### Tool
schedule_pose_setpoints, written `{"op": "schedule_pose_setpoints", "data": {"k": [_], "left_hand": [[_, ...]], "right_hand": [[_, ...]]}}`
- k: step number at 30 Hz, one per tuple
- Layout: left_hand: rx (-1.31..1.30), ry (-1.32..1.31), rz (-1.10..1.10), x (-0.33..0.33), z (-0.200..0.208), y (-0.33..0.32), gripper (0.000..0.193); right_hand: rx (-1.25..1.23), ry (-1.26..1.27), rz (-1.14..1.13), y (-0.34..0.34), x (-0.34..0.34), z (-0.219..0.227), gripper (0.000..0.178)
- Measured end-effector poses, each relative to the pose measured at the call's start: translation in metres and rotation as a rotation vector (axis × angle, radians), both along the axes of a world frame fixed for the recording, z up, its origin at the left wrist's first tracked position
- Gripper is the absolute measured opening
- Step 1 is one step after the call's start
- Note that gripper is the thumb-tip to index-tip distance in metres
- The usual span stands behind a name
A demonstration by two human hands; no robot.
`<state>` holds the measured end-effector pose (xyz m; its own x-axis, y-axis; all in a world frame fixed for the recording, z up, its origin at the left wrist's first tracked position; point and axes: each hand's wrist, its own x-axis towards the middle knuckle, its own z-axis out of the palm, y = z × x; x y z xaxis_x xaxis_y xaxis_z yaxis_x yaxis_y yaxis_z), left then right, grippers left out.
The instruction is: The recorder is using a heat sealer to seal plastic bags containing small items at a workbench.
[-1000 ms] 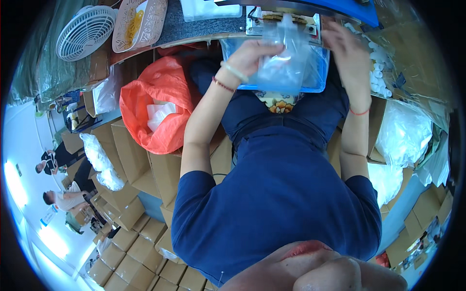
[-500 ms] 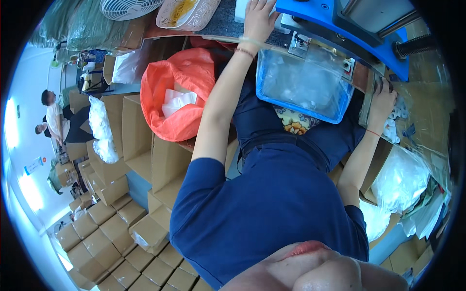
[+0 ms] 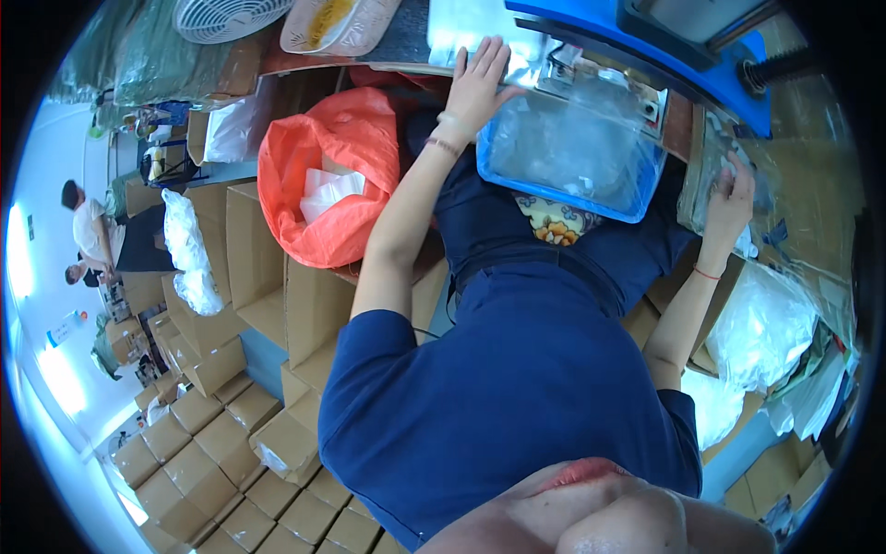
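My left hand [image 3: 476, 90] is open with its fingers stretched forward, fingertips on the near edge of a shiny whitish plastic sheet or stack of bags [image 3: 461, 20] on the table. A blue tray [image 3: 565, 197] holding clear plastic pieces sits at my lap, right of that hand. Above it stands a blue press machine [image 3: 637, 42] with metal parts under it. My right hand [image 3: 727, 198] rests at the side, over clear plastic wrap [image 3: 697, 180] by a cardboard surface. Its fingers look loosely bent and apart, and I see nothing held in them.
An open red sack [image 3: 305, 235] with white pieces inside stands to the left. Behind it are cardboard boxes [image 3: 212, 462]. A white basket [image 3: 346, 37] with yellow bands and a round white basket [image 3: 217, 20] are at upper left. Plastic bags [image 3: 761, 323] hang at right. Two people are far left.
My left hand has drawn back toward me, and more of the shiny plastic now shows. My right hand has shifted slightly, its fingers less bent over the small white rolls.
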<state>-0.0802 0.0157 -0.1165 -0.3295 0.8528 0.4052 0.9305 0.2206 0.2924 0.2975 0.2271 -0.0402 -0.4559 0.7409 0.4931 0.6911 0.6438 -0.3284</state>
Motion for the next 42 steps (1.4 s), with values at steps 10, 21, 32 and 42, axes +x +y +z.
{"op": "schedule_pose_setpoints", "data": {"k": [10,21,32,42], "left_hand": [[0.215,-0.128,-0.004,0.027,0.056,-0.024,0.014],[-0.003,-1.071,-0.094,0.091,0.128,-0.024,0.020],[-0.225,-2.009,-0.206,0.097,0.069,0.022,0.023],[-0.216,-1.644,-0.146,0.086,0.059,0.040,0.030]], "right_hand": [[-0.615,0.298,0.265,-0.087,-0.056,0.054,0.023],[-0.416,0.388,0.723,-0.092,-0.105,0.102,0.022],[-0.285,-0.122,0.355,-0.038,-0.065,0.081,0.033],[-0.046,-0.339,-0.039,0.005,0.002,-0.003,0.023]]}}
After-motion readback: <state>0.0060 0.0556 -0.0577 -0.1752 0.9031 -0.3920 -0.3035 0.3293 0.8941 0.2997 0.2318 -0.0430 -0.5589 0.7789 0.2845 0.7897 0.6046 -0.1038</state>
